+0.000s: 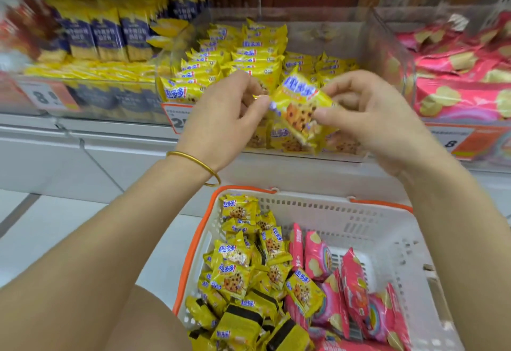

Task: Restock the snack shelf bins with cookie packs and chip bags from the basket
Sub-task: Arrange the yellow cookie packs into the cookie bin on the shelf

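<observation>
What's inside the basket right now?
The basket holds a heap of yellow cookie packs on its left side and pink chip bags on its right; bare floor shows at the back. Whatever lies beneath the heaps is covered.

Bright, even, cool-white shop light fills the frame, with no strong direction. Shadows are faint and soft-edged. Small glints of glare sit on the foil of the cookie pack (300,107) at centre and on the clear bin wall (387,54) at upper right. The upper left is heavily smeared by motion blur, its packets (105,32) and price tag (44,96) barely legible. The centre is slightly soft; the basket (318,204) at the bottom is sharpest. Wide-angle distortion bows the shelf edge (110,134) and stretches the lower corners.
</observation>
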Available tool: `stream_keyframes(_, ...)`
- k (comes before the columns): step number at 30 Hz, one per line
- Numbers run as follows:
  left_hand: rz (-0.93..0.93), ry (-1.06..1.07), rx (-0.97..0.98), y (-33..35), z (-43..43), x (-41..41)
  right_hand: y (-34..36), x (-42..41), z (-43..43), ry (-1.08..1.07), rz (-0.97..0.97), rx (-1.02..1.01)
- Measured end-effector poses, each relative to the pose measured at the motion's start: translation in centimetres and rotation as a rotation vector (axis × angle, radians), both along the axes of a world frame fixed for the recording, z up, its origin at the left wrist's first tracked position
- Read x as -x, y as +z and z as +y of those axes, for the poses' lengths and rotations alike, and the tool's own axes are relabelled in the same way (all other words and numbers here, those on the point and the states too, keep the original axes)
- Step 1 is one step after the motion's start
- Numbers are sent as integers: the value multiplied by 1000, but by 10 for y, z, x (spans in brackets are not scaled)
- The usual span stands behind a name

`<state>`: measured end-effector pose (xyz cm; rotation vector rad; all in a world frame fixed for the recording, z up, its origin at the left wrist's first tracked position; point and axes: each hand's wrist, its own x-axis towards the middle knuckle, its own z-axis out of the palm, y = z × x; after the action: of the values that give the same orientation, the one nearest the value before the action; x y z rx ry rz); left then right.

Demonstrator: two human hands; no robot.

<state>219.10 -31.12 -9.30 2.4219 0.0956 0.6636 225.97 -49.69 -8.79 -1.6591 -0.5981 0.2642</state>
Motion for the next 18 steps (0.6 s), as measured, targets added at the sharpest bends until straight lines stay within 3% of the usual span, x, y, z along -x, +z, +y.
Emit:
stream_keyframes(7, 77, 59, -230, 4, 13, -7, 17, -23, 20, -166, -363, 120)
stream_keyframes(14, 137, 70, -177, 9, 15, -12, 14, -23, 52, -122, -534, 325)
stream_keyframes(16, 104, 84, -99, 10, 17, -12, 9, -23, 67, -131, -550, 397)
stream_keyframes(18, 16, 110, -145, 12, 21, -13, 3, -21, 82, -142, -542, 445)
